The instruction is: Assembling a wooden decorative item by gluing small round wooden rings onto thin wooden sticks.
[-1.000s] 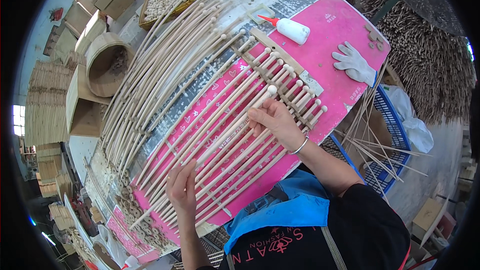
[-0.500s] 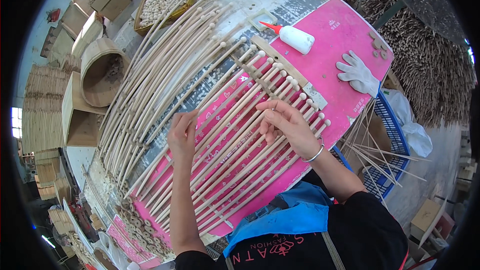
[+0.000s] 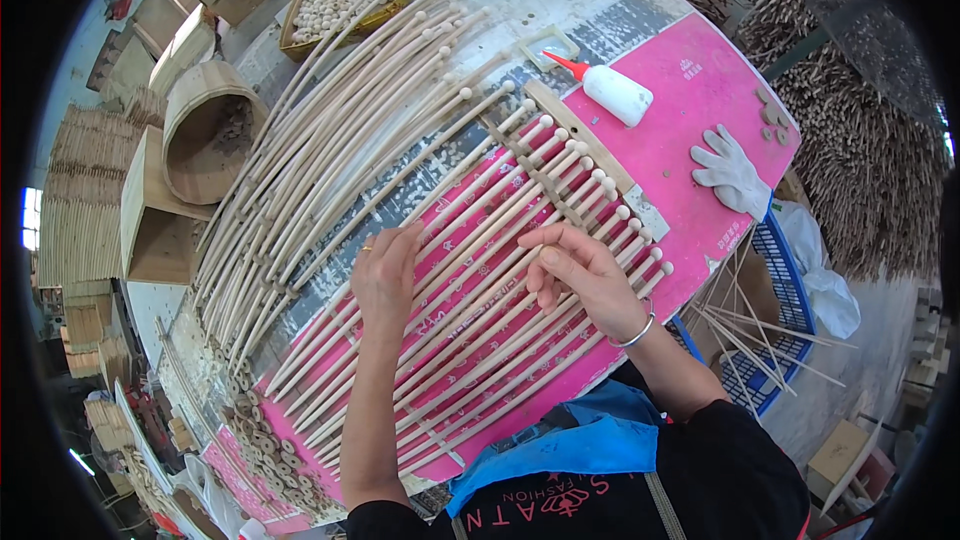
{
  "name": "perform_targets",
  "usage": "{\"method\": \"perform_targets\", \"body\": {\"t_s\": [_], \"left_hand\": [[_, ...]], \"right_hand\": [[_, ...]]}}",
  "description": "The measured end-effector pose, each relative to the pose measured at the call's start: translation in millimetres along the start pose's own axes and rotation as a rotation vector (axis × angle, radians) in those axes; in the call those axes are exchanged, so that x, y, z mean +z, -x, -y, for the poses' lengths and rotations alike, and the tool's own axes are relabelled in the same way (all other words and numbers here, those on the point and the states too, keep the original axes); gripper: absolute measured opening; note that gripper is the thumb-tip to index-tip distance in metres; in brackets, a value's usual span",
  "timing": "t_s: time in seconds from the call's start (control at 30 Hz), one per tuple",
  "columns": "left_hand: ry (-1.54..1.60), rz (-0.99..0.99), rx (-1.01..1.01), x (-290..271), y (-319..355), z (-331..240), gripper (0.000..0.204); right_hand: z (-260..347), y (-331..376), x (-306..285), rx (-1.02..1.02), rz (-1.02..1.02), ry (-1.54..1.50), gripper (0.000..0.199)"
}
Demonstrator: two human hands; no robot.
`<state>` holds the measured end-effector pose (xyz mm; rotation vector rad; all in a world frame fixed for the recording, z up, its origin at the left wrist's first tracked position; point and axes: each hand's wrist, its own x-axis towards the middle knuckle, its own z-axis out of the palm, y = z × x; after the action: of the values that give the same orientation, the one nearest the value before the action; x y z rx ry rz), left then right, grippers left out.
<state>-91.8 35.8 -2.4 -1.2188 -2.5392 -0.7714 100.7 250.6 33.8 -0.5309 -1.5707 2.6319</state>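
Keep left hand (image 3: pixel 385 275) flat, unclenched, on ball-tipped wooden rods (image 3: pixel 470 270). Roll rods parallel on pink mat (image 3: pixel 700 90) using right hand (image 3: pixel 580 275), fingers loose, grasping nothing.

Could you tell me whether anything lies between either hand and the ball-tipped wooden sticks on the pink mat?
Nothing visible does. The left hand and right hand both rest directly on the sticks; the glue bottle and glove lie well clear on the mat.
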Motion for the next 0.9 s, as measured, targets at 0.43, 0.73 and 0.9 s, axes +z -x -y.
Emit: {"method": "perform_targets", "body": {"t_s": [0.43, 0.73, 0.9], "left_hand": [[-0.038, -0.003, -0.215, 0, -16, 85, 0.022], [0.391, 0.045, -0.291, -34, -10, 90, 0.024], [0.496, 0.086, -0.339, -56, 1, 87, 0.026]], "right_hand": [[-11, -2, 5, 0.020, 0.008, 0.024, 0.030], [-10, -2, 11, 0.026, 0.041, 0.063, 0.030], [-11, -7, 24, 0.011, 0.108, 0.066, 0.029]]}}
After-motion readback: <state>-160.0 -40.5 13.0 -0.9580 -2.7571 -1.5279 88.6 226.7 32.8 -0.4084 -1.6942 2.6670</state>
